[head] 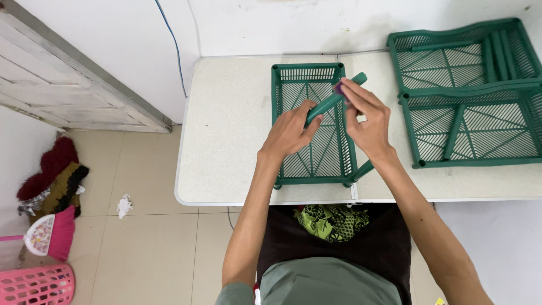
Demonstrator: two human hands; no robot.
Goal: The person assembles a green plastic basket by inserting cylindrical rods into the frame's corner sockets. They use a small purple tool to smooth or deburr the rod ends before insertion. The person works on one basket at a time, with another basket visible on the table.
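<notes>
My left hand (291,131) grips a green plastic tube (327,103), held slanted above a green lattice tray (282,93) on the white table (226,130). At the tube's upper end my right hand (367,118) pinches a small purple piece (337,88) against it. The tube's far tip sticks out past my right fingers. A second green tube (362,170) leans at the tray's near right corner, partly hidden by my right wrist.
Two more green lattice trays (468,96) lie at the table's right, with green tubes lying in them. A wooden door (62,79) stands at the left. On the floor are a pink basket (36,285), a pink broom (51,234) and a crumpled paper (124,205).
</notes>
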